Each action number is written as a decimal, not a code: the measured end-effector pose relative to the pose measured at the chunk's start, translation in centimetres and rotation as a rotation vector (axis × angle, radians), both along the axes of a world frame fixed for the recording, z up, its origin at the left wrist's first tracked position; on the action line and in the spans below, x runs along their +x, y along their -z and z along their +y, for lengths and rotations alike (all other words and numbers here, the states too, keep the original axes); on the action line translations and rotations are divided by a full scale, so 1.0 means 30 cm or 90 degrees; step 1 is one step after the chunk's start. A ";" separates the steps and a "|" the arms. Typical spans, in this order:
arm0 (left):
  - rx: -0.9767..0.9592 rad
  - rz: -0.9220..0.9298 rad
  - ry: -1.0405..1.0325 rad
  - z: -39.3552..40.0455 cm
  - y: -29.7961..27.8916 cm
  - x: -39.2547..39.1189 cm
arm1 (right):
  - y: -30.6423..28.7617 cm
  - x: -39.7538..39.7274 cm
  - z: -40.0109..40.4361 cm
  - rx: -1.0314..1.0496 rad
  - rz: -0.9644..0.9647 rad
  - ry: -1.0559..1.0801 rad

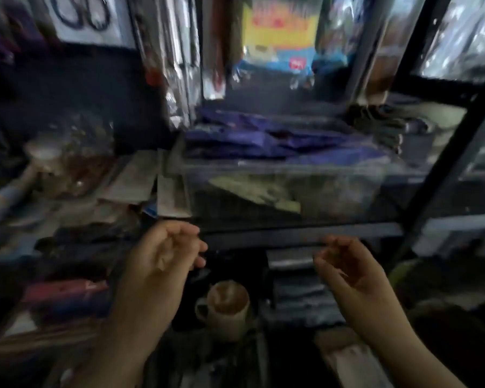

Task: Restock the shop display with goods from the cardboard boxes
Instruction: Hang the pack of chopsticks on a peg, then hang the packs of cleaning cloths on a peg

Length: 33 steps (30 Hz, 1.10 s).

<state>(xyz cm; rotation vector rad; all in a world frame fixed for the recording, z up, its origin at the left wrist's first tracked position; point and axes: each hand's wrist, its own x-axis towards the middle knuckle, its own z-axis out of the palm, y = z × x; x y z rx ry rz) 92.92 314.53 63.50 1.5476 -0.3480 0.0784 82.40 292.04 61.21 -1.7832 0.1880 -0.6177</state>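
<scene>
Both the left hand [163, 253] and right hand [345, 264] hover empty, fingers loosely curled (blurred), before the clear plastic bin [291, 191] on the dark metal shelf [300, 233].

All print on the packets is blurred, unreadable.

I am standing close to a dark metal shelf rack [443, 152] in a dim, crowded shop. A black post is leaning across on my right. Bright light is shining in from far behind the shelf. Everything is looking blurry.
</scene>
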 end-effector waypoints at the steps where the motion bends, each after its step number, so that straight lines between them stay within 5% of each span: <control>1: 0.004 0.020 0.023 -0.022 0.066 -0.036 | 0.052 -0.041 -0.011 0.002 0.036 0.034; 11: 0.196 0.357 0.249 -0.199 0.544 -0.244 | 0.433 -0.417 -0.071 0.105 0.357 0.299; 33: 0.332 0.336 0.428 -0.714 0.642 -0.508 | 0.532 -0.869 -0.410 0.209 0.395 0.605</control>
